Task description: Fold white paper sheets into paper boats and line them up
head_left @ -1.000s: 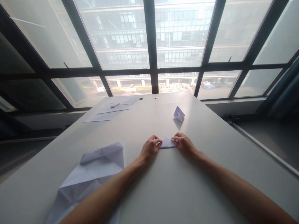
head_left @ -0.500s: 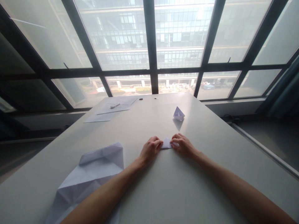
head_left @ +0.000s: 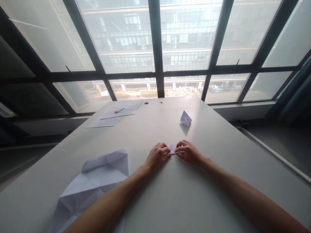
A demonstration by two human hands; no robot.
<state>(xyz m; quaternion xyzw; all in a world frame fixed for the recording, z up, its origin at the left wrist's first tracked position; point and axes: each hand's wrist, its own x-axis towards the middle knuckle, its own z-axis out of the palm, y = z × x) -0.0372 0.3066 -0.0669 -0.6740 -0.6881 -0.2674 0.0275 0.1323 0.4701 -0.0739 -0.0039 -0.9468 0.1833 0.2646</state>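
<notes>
A small folded piece of white paper [head_left: 172, 148] rests on the white table between my two hands, its peak pointing away from me. My left hand [head_left: 158, 154] pinches its left side, fingers curled over the edge. On the right side, my right hand [head_left: 189, 151] grips it with thumb and fingertips. Much of the paper is covered by my fingers. Just beyond my right hand stands a folded paper boat [head_left: 186, 119], upright with a pointed peak.
A large creased sheet of paper [head_left: 102, 171] lies at the left, partly under my left forearm. Flat sheets [head_left: 107, 121] with a small white item [head_left: 119, 110] on top lie at the far left. Windows [head_left: 131, 35] rise behind the table [head_left: 155, 126].
My hands have come slightly closer together on the folded paper, and less of it shows between them. The boat and the sheets stay where they were.
</notes>
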